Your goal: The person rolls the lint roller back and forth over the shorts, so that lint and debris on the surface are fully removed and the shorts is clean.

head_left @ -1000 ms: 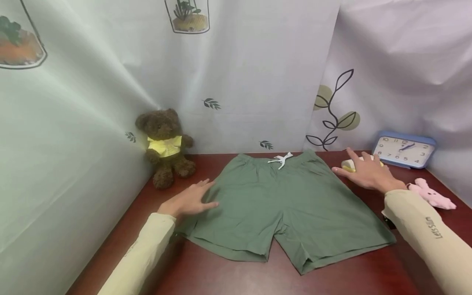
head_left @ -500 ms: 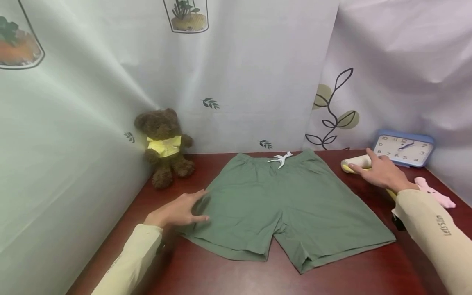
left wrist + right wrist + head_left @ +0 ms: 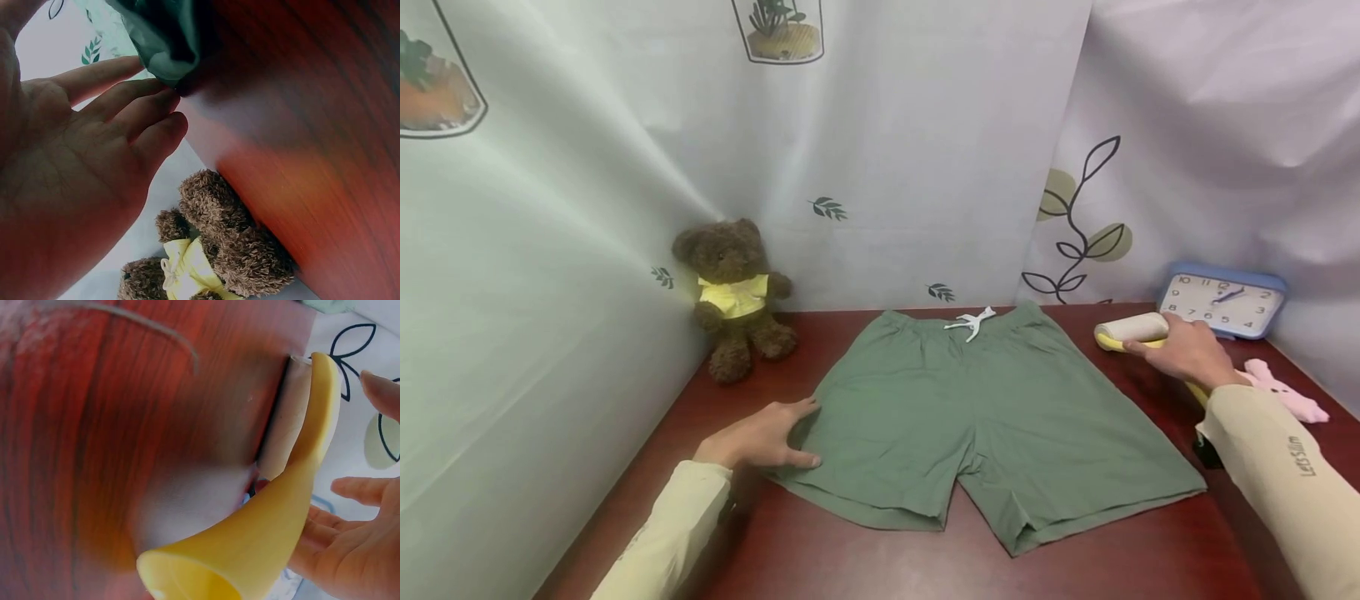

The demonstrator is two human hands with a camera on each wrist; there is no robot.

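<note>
Green drawstring shorts (image 3: 917, 400) lie spread out on the table, with the white cord at the far waistband. My left hand (image 3: 760, 436) is at their left leg, thumb and forefinger spread apart along the side edge. In the left wrist view, the fingertips of that hand (image 3: 106, 125) are right at a dark green fold of the shorts (image 3: 165, 44). My right hand (image 3: 1191, 354) is over a lint roller (image 3: 1131, 329) with a white roll and yellow handle. In the right wrist view, its fingers (image 3: 359, 490) are loosely extended beside the yellow handle (image 3: 244, 531), thumb apart.
A brown teddy bear (image 3: 730, 300) in a yellow top sits at the back left. At the back right stands a blue-framed clock (image 3: 1221, 302), with a small pink plush toy (image 3: 1285, 392) before it. Patterned white cloth (image 3: 925, 150) hangs behind the table.
My left hand has drawn back left and nearer to me, off the shorts' middle to their side edge. My right hand has shifted right, along the lint roller, uncovering its white roll.
</note>
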